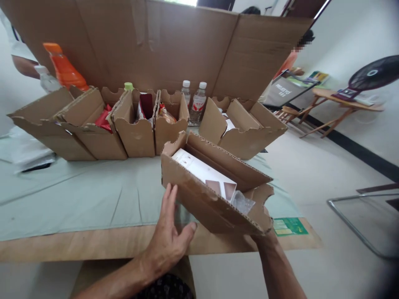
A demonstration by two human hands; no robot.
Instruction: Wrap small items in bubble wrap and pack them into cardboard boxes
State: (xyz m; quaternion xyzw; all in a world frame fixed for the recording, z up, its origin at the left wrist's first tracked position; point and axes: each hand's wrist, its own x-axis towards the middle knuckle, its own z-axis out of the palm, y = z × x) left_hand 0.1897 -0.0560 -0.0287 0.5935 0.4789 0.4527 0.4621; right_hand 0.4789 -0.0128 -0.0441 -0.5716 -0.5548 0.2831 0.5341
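Propping a tilted cardboard box (199,201) over the table (93,243) edge: left hand (168,236) spread open, flat against its front wall; right hand (264,237) tucked under its right end, grip hidden, can't tell.

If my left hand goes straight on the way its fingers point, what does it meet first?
The tilted box. The left hand lies open, fingers aimed away from you at the box's near wall by its left corner, seemingly almost touching; the exact gap is hard to judge.
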